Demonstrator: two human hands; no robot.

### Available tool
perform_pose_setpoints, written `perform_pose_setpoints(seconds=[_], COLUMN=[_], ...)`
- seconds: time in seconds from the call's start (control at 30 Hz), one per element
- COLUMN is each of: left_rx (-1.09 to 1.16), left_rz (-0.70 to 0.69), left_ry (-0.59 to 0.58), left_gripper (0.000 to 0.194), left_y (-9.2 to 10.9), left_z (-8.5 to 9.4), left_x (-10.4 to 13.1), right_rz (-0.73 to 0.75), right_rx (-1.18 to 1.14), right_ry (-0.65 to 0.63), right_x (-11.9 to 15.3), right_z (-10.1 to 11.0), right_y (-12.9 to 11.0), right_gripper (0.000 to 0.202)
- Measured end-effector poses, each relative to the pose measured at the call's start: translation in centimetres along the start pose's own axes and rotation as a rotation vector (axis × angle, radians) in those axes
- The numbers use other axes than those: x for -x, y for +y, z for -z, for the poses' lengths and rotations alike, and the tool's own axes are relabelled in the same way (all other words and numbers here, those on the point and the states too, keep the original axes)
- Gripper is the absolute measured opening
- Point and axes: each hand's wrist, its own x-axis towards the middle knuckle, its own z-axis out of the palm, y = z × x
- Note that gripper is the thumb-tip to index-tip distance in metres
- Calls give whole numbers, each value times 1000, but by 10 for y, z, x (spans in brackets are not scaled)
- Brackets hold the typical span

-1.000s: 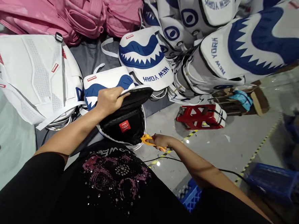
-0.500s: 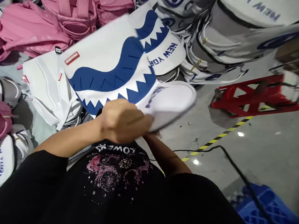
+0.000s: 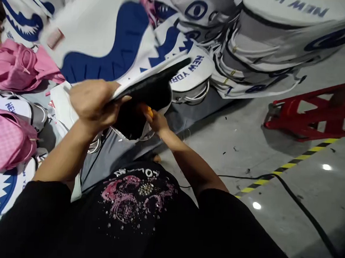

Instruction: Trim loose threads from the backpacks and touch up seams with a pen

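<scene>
A white backpack (image 3: 94, 23) with a blue wavy mouth and zigzag teeth is tilted in front of me, its panel raised and its dark inside (image 3: 132, 124) open toward me. My left hand (image 3: 92, 102) is closed round the edge of the raised panel. At the right side of the opening is my right hand (image 3: 158, 124), its fingers closed on a small orange object (image 3: 148, 111). The far end of that object is lost in the dark lining, so its kind does not show.
White "NEW YORK" bags (image 3: 198, 70) are stacked behind and to the right. Pink backpacks (image 3: 10, 134) lie at the left. A red metal frame (image 3: 310, 114) stands on the grey floor, near striped tape (image 3: 293, 163) and a black cable (image 3: 304, 215).
The backpack has gone from shut-looking to gaping, its panel lifted up and left by my left hand. My right hand, mostly hidden before, now shows at the opening with the orange object.
</scene>
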Motion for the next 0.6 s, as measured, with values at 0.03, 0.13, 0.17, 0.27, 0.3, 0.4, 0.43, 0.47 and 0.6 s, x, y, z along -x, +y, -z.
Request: perform_pose_setpoints(seconds=[0.03, 0.13, 0.17, 0.27, 0.3, 0.4, 0.43, 0.47, 0.6], left_rx=[-61, -156, -161, -142, -133, -111, -103, -92, -42], left_rz=[-50, -23, 19, 106, 116, 138, 150, 166, 253], left_ry=[54, 77, 48, -31, -36, -4, 5, 13, 64], left_gripper=[41, 40, 39, 40, 40, 41, 40, 40, 39], left_y=[-26, -93, -107, -121, -119, -111, -112, -115, -146], left_z=[-17, -68, -83, -111, -115, -115, -112, -108, -96], left_x=[1, 18, 25, 40, 41, 35, 32, 29, 23], right_rz=[-28, -98, -122, -201, -219, -198, -175, -154, -74], right_rx=[16, 112, 154, 275, 313, 404, 423, 436, 455], right_ry=[-28, -125, -164, -266, -284, -294, -296, -297, -270], right_x=[6, 31, 40, 53, 52, 30, 19, 6, -37], right_z=[3, 19, 28, 58, 68, 91, 96, 99, 93], right_y=[6, 31, 39, 51, 49, 28, 19, 9, -21], right_gripper=[50, 52, 52, 51, 51, 52, 52, 54, 53])
